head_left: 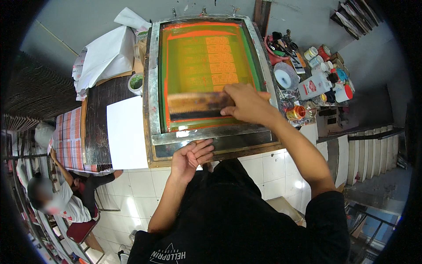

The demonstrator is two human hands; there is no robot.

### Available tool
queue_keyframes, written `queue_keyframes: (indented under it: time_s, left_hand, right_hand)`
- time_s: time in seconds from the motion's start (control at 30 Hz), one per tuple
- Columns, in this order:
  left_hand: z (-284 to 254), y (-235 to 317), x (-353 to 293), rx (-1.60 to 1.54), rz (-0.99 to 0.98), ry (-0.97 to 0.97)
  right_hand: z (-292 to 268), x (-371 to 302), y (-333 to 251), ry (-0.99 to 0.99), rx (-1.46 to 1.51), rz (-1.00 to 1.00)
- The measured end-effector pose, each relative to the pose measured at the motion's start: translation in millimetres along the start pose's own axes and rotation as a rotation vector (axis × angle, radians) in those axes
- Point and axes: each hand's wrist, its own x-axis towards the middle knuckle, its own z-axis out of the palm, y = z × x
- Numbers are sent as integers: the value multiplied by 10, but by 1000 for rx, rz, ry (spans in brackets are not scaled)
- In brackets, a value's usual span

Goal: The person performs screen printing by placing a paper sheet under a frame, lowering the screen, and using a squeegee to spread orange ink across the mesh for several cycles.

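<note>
Within the right hand, a brown squeegee

Mesh: yellow-green, orange block pattern, orange-red streaked edges. Frame grey. Squeegee brown, dark blotches. Paper plain white. Sheets white, orange-red grid. Jar orange. Shirt black, white print. Floor tiles white.

I'm standing in what looks like a screen-printing workshop: a metal-framed screen smeared with orange ink lies in the middle, a squeegee across it. To the right, tubs and bottles crowd a paint-spattered surface; over on the left lie orange-patterned sheets, with dark racks beyond them and white floor tiles below.
</note>
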Motion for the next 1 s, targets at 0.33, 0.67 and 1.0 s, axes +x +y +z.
queue_keyframes:
  time_s: [0.33, 0.67, 1.0]
  left_hand:
    - [-144, -35, 69, -43, -12, 36]
    - [-9, 4, 54, -43, -84, 200]
    - [-325, -162, -31, -23, -11, 100]
  right_hand:
    - [321, -148, -207, 44, -137, -59]
    - [319, 422, 96, 274, -368, -109]
    - [-57, 2008, 991, 368, -446, -142]
